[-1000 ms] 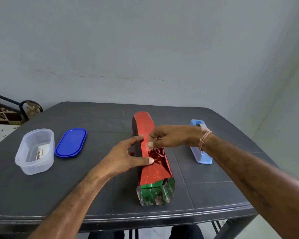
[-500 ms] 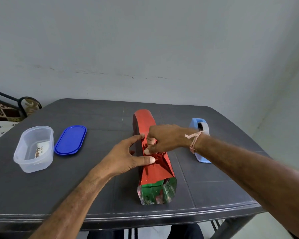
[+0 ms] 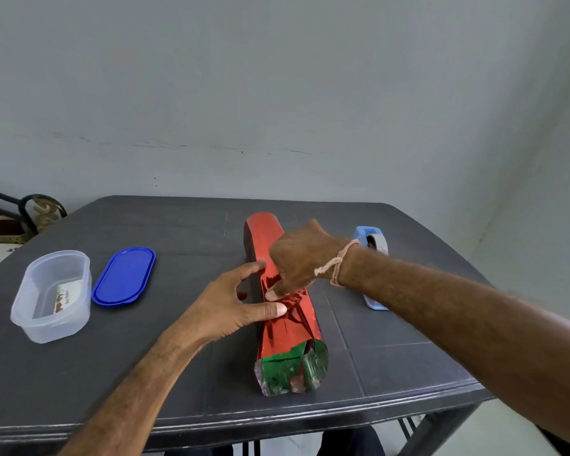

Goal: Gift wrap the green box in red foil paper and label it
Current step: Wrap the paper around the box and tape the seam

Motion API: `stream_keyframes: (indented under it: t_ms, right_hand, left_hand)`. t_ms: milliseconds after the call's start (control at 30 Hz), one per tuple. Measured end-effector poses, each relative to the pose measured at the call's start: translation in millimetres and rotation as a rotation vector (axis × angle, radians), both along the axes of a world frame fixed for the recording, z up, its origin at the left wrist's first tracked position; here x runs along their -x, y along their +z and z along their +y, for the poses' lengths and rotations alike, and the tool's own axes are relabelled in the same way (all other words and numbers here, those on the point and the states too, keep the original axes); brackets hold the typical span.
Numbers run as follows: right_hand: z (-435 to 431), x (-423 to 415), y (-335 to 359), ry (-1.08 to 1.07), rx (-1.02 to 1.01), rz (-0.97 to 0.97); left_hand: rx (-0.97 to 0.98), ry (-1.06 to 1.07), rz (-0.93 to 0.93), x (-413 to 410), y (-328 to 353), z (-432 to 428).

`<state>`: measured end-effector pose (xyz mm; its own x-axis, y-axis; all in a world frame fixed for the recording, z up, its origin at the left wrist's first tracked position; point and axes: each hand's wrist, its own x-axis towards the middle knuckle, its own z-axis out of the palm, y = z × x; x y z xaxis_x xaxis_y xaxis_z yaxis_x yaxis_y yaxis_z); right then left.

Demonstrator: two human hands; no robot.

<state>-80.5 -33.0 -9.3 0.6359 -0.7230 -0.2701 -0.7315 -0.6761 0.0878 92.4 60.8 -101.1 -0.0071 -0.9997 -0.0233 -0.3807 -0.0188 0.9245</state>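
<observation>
Head view looks down on the green box (image 3: 285,368), which lies lengthwise at the middle of the table (image 3: 145,373), one end pointing at the near edge and the other at the wall. Red foil paper (image 3: 290,334) covers its top and sides. At the near end the foil stands open in a crinkled mouth, with green showing inside. The left grip (image 3: 227,307) is released and spread: its thumb lies flat across the top of the foil and its fingers reach along the left side of the package. The right grip (image 3: 301,258) sits over the top of the package just beyond that thumb, back of the hand upward. One fingertip presses the foil, and the rest is tucked under, so I cannot tell whether it pinches anything. A pale thread band (image 3: 334,268) circles the right wrist. A blue tape dispenser (image 3: 371,241) stands to the right of the package, partly behind the right forearm. Well to the left lie a blue oval lid (image 3: 124,276) and, beside it, a clear plastic tub (image 3: 51,296) with a printed card (image 3: 67,295) inside. The table is dark grey, with moulded lines and a rounded rim. A plain pale wall (image 3: 277,93) with a faint crack rises behind it, and patterned fabric (image 3: 0,225) shows at far left.
</observation>
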Motion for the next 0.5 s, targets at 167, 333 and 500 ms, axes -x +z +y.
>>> stream_keyframes:
  t_ms: [167, 333, 500]
  right_hand:
    - [29.7, 6.4, 39.2, -0.195, -0.105, -0.177]
    - [-1.8, -3.6, 9.9, -0.091, -0.125, -0.123]
    - [-5.6, -0.3, 5.2, -0.103, -0.192, -0.214]
  left_hand:
    - [0.000, 0.004, 0.023, 2.0, 0.5, 0.2]
    - [-0.014, 0.000, 0.016, 1.5, 3.5, 0.4]
    - [-0.011, -0.005, 0.031, 0.7, 3.9, 2.2]
